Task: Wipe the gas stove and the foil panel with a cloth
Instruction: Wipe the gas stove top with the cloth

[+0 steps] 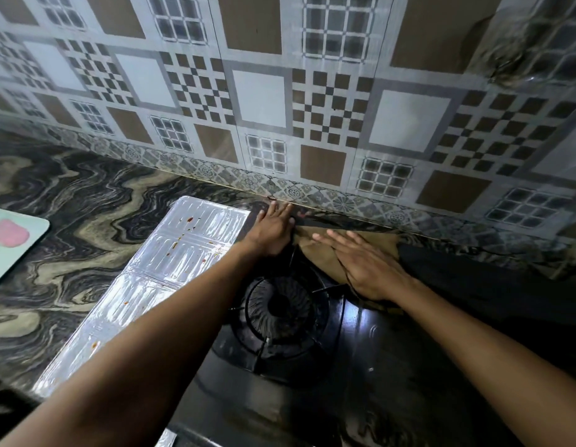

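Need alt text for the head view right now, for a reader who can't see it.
Both hands press flat at the back of a black gas stove: the right hand on a brown cloth, the left hand beside it. A sauce-spattered foil panel lies left of the burner.

two bare forearms come up from the bottom edge of the head view, with no sleeves, watch or bracelet anywhere along them. the left hand [273, 229] and right hand [367, 264] are ungloved, and no rings show on the fingers. nails look short and unpainted, though motion blur softens the right fingertips.
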